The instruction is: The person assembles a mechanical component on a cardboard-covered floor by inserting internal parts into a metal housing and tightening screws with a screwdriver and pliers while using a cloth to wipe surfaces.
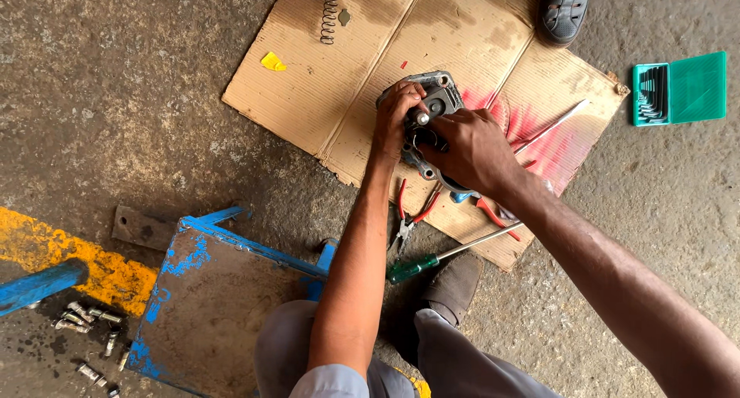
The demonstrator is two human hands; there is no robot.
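Grey cast-metal housing (436, 97), blocky with rounded corners and a dark round opening in its face, sat on the flattened cardboard sheet (339, 82), clasped between both hands. Nearest the wearer, a worn steel plate with chipped blue paint (208, 298) lay on the rough concrete floor (116, 97), with a scatter of small silvery bolts (85, 317) beside it. A green-handled screwdriver (432, 261) with a long bright shaft and red-handled pliers (411, 213) rested at the cardboard's near edge. Above them, the left hand (395, 124) curled its fingers over the housing's left side, thumb pressed near a shiny round stud (422, 118). The right hand (470, 147) covered the lower right part, fingers bent and closed around it. Red paint stained the corrugated board by a thin metal rod (551, 126). Farther off lay a coiled wire spring (330, 16), a yellow scrap (272, 62), a green plastic case of hex keys (678, 89) and a dark sandal (565, 8).
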